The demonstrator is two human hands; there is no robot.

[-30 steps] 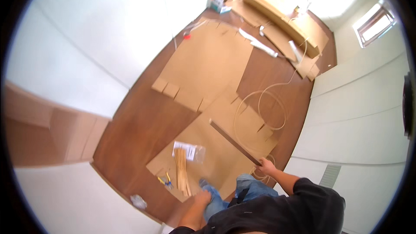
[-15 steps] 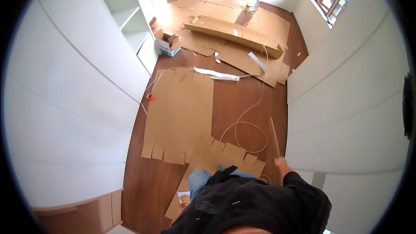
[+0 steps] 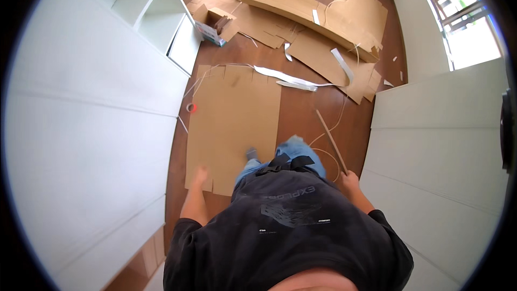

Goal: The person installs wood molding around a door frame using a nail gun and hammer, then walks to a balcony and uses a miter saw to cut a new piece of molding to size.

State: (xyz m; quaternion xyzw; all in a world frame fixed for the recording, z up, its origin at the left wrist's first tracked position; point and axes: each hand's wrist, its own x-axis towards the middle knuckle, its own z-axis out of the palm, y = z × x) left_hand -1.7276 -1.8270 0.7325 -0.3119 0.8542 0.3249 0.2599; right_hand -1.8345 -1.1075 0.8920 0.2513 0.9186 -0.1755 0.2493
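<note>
Right hand: the right hand [image 3: 350,178] is wrapped around the near end of a long stick [image 3: 331,140].
Stick: it is thin, straight and brown; it points away from the person and a bit to the left, in front of the floor [image 3: 301,113] near the right wall of doors [image 3: 436,134].
Left hand: the left hand [image 3: 200,175] is blurry, so no one can tell if its fingers are curled or spread; it shows in front of the near left corner of a big sheet [image 3: 237,113].
Big sheet: it is flat brown cardboard on the dark wood floor, with cuts along its near and far edges.
Person: wears a black shirt [image 3: 291,221] and blue jeans [image 3: 296,153]; one grey sock [image 3: 252,153] shows in front of the big sheet.
Tape: a red and white roll of tape [image 3: 194,108] is at the left edge of the big sheet.
Cord: a pale cord [image 3: 329,154] curls on the floor near the stick.
White strip: a long white strip [image 3: 283,76] lies by the far edge of the big sheet.
Box: a box [image 3: 211,29] with its flaps up has brown things in it, just beside the white shelves [image 3: 148,2].
Long piece: a long folded piece of cardboard [image 3: 291,11] lies on more flat cardboard, farther off.
Window: a brown-framed window [image 3: 466,21] is high on the right.
</note>
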